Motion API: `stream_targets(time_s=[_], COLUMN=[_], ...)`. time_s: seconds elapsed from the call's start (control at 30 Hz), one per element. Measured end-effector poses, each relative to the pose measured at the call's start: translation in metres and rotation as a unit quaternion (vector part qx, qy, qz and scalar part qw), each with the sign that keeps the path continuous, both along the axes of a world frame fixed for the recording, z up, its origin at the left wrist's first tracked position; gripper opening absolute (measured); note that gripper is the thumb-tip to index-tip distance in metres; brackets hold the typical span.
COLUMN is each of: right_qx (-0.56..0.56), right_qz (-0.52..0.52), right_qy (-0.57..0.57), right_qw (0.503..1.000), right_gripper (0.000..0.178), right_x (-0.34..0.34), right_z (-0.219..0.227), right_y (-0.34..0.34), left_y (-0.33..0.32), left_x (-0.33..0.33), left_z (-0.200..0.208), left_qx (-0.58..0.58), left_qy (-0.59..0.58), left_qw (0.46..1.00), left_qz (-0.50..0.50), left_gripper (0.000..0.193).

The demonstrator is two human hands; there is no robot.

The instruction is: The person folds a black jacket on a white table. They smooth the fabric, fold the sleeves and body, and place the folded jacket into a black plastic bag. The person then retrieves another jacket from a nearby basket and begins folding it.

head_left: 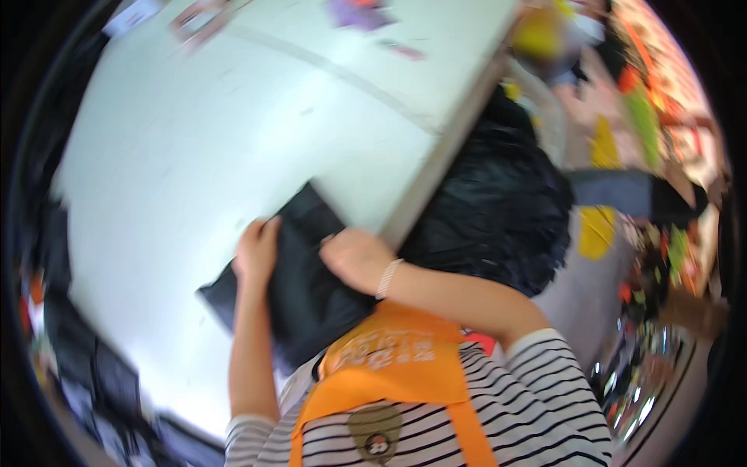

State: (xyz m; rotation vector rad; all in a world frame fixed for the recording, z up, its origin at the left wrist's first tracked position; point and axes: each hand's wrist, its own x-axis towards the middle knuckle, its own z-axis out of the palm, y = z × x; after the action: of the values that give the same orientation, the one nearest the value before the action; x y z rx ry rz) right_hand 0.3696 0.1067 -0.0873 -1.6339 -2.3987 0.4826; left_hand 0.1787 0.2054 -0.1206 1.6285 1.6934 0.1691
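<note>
A piece of black fabric (299, 296), flat and folded-looking with pointed corners, lies at the near edge of the table against my front. I cannot make out whether it is a bag or a loose cloth. My left hand (257, 253) is closed on its left part, thumb toward the middle. On the right side, my right hand (356, 258) is curled into a fist at the fabric's upper edge, its fingertips tucked out of sight. A light striped band circles my right wrist. Motion smears some of the picture.
The white table (179, 132) stretches ahead and left. A purple item (359, 14) and a small pink strip (403, 50) lie at its far side. Beyond the right edge stands a large crinkled black plastic bag (498, 202). Dark bundles (93, 350) line the left.
</note>
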Motion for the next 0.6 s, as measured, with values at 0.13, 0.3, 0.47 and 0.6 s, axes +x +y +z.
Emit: stream_targets(time_s=[0.13,0.3,0.47,0.6], right_qx=[-0.055,-0.235,-0.241,-0.063], right_qz=[0.012,-0.024,-0.048,-0.026], right_qy=[0.16,0.154,0.145,0.176], right_qw=[0.985,0.959,0.959,0.982], right_gripper=[0.021,0.023,0.018,0.014], right_x=[-0.007,-0.02,-0.025,-0.022], right_z=[0.002,-0.013,-0.008,-0.034], right_y=[0.059,0.114,0.115,0.092], left_y=[-0.004,-0.011,0.01,0.017], left_x=[0.0,-0.006,-0.006,0.002], left_z=[0.004,0.0,-0.008,-0.016], left_qx=[-0.002,0.025,-0.026,-0.022], left_qy=[0.025,0.017,-0.001,-0.092], left_qw=[0.998,0.998,0.999,0.996], left_qz=[0.062,0.062,0.021,0.011], left_gripper=[0.041,0.039,0.034,0.032])
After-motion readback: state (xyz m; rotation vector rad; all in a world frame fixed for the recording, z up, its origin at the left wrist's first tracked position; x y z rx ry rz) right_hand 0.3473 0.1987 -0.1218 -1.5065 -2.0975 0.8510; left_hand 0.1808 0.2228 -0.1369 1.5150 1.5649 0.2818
